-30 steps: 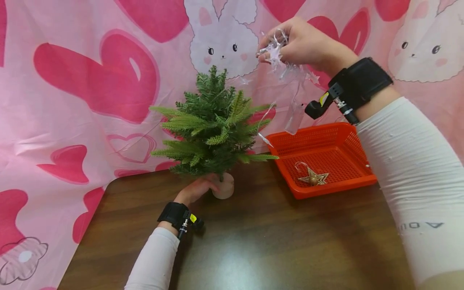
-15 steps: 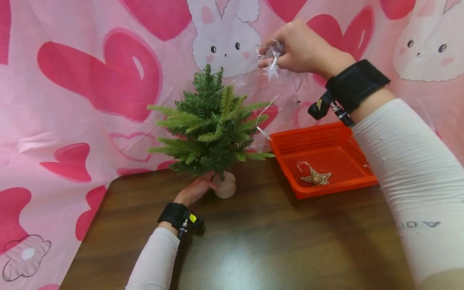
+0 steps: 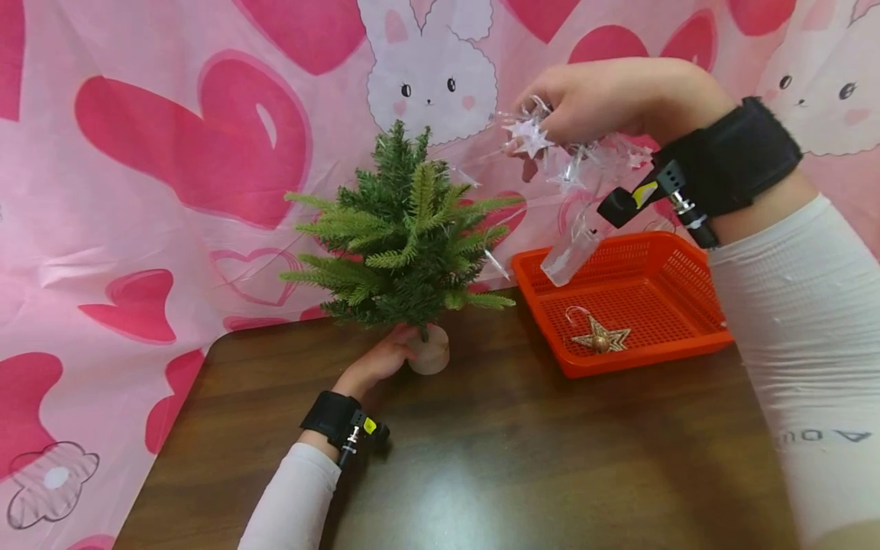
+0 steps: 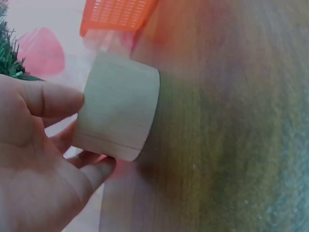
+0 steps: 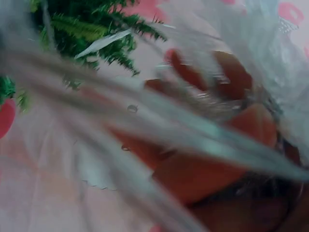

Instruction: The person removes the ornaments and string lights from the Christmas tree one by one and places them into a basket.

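A small green Christmas tree [image 3: 406,237] stands upright on a round wooden base [image 3: 430,353]. My left hand [image 3: 385,359] grips that base from the left; in the left wrist view its thumb and fingers curl round the wood [image 4: 118,106]. Right of the treetop, my right hand [image 3: 594,99] holds a bunched string of clear star lights [image 3: 529,137]. From the bunch a clear plastic box [image 3: 572,258] dangles over the basket's back left. One strand stretches towards the tree. Blurred strands cross the right wrist view and partly hide the fingers [image 5: 203,174].
To the right of the tree, an orange plastic basket [image 3: 646,365] sits on the brown wooden table [image 3: 522,458]. Inside it lies a gold star ornament [image 3: 601,340] with a hook. A pink cloth [image 3: 186,252] with hearts and rabbits hangs behind.
My right hand has moved right and slightly down with the string lights, and the hanging box is now lower. My left hand keeps its grip on the base.
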Tool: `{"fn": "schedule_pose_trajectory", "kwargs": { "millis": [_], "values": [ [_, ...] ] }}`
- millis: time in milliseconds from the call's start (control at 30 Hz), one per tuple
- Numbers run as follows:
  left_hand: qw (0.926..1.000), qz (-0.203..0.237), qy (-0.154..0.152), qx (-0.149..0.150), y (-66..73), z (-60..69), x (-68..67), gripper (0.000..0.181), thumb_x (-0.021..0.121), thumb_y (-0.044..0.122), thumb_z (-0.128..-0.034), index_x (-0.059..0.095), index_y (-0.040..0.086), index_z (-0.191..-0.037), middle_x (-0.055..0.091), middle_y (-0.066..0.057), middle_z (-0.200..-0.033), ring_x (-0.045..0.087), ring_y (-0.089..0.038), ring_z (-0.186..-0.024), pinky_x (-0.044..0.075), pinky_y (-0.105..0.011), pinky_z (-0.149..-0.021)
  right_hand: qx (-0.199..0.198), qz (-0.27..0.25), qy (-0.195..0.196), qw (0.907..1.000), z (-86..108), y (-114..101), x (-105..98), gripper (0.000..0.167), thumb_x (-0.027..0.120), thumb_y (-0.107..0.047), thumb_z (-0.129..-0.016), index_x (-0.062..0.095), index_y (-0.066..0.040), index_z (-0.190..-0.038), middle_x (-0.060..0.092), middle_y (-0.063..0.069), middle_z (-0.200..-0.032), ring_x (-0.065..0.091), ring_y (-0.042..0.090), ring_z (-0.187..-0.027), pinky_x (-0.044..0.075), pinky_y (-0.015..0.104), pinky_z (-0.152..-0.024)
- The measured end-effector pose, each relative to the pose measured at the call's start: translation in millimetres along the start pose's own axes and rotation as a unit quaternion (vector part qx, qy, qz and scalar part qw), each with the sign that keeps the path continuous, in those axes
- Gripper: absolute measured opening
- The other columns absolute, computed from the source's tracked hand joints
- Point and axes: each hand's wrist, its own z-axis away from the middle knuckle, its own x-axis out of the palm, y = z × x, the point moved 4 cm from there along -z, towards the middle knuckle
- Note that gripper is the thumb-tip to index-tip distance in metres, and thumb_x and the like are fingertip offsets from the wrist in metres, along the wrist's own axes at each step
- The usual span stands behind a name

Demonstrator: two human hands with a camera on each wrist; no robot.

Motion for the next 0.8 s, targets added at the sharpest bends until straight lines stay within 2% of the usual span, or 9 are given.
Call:
{"fn": "schedule_pose_trajectory", "kwargs": {
  "millis": [100, 167, 233, 333, 367, 467, 600, 700, 800],
  "values": [
    [0.9996, -0.008, -0.006, 0.025, 2.1, -1.7, 0.1, 0.065, 0.043, -0.003, -0.0895, 0.03, 0.0, -0.153, 0.011, -0.025, -0.162, 0.011, -0.042, -0.15, 0.024, -0.051, -0.111, 0.028, 0.038, -0.077, 0.9959, 2.8, -4.3, 7.5, 0.047, 0.055, -0.027, -0.1, 0.045, -0.016, -0.144, 0.056, 0.012, -0.121, 0.058, 0.028, -0.087, 0.058, 0.033, -0.074],
    [0.9993, -0.013, -0.006, 0.034, 2.7, -3.1, 0.5, 0.065, 0.043, -0.004, -0.0884, 0.031, 0.0, -0.152, 0.015, -0.026, -0.16, 0.016, -0.042, -0.148, 0.025, -0.049, -0.107, 0.046, 0.053, -0.117, 0.9907, 2.1, -3.3, 12.7, 0.059, 0.051, -0.019, -0.099, 0.03, -0.013, -0.154, 0.048, 0.016, -0.136, 0.055, 0.03, -0.098, 0.057, 0.036, -0.077],
    [0.9995, -0.014, -0.004, 0.027, 2.7, -3.5, 0.4, 0.064, 0.043, -0.004, -0.089, 0.032, -0.001, -0.152, 0.015, -0.026, -0.16, 0.015, -0.043, -0.149, 0.025, -0.051, -0.109, 0.057, 0.055, -0.144, 0.9864, 1.6, -1.0, 18.2, 0.067, 0.047, -0.012, -0.098, 0.018, -0.012, -0.158, 0.036, 0.018, -0.151, 0.051, 0.032, -0.108, 0.056, 0.037, -0.08],
    [0.9998, -0.019, -0.003, 0.009, 3.0, -2.7, -0.2, 0.062, 0.043, -0.002, -0.0904, 0.033, 0.0, -0.152, 0.013, -0.025, -0.162, 0.012, -0.043, -0.151, 0.025, -0.055, -0.113, 0.06, 0.031, -0.165, 0.984, 2.1, 3.2, 24.8, 0.068, 0.043, -0.007, -0.097, 0.017, -0.013, -0.159, 0.032, 0.018, -0.152, 0.051, 0.032, -0.104, 0.055, 0.038, -0.078],
    [0.9997, -0.021, -0.002, 0.009, 3.6, -2.5, -0.5, 0.062, 0.043, -0.002, -0.0905, 0.033, 0.0, -0.152, 0.013, -0.025, -0.162, 0.013, -0.043, -0.15, 0.025, -0.056, -0.113, 0.058, 0.022, -0.168, 0.9839, 2.4, 4.6, 26.2, 0.066, 0.042, -0.007, -0.097, 0.019, -0.013, -0.158, 0.035, 0.017, -0.148, 0.053, 0.031, -0.098, 0.054, 0.037, -0.076],
    [0.9992, -0.035, 0.004, 0.02, 6.3, -2.2, -1.1, 0.059, 0.044, -0.003, -0.0891, 0.04, 0.001, -0.148, 0.021, -0.024, -0.159, 0.023, -0.04, -0.146, 0.03, -0.05, -0.107, 0.046, -0.015, -0.161, 0.9858, 3.3, 8.2, 29.7, 0.043, 0.047, -0.015, -0.101, 0.041, -0.009, -0.143, 0.051, 0.013, -0.115, 0.055, 0.023, -0.077, 0.053, 0.035, -0.068],
    [0.9972, -0.057, 0.019, 0.045, 8.7, -3.1, -1.6, 0.055, 0.047, -0.004, -0.0855, 0.05, -0.001, -0.14, 0.036, -0.024, -0.148, 0.037, -0.036, -0.13, 0.031, -0.041, -0.095, 0.019, -0.03, -0.12, 0.9921, 5.8, 12.2, 30.5, 0.031, 0.062, -0.031, -0.097, 0.055, -0.006, -0.115, 0.053, 0.009, -0.081, 0.055, 0.02, -0.065, 0.054, 0.033, -0.062],
    [0.9965, -0.063, 0.023, 0.049, 7.8, -4.3, -2.1, 0.053, 0.048, -0.004, -0.0841, 0.053, -0.002, -0.136, 0.04, -0.024, -0.143, 0.039, -0.035, -0.124, 0.031, -0.039, -0.093, 0.005, -0.044, -0.089, 0.9951, 9.0, 14.7, 31.0, 0.027, 0.065, -0.026, -0.095, 0.059, -0.005, -0.112, 0.054, 0.007, -0.075, 0.056, 0.021, -0.061, 0.055, 0.033, -0.059],
    [0.9963, -0.064, 0.026, 0.05, 7.0, -5.2, -2.0, 0.05, 0.047, -0.006, -0.0836, 0.055, -0.001, -0.133, 0.042, -0.022, -0.137, 0.04, -0.032, -0.115, 0.03, -0.04, -0.088, 0.002, -0.08, -0.068, 0.9945, 10.7, 17.5, 34.9, 0.024, 0.066, -0.023, -0.095, 0.062, -0.002, -0.105, 0.055, 0.006, -0.069, 0.056, 0.02, -0.057, 0.054, 0.032, -0.057]
  ]
}}
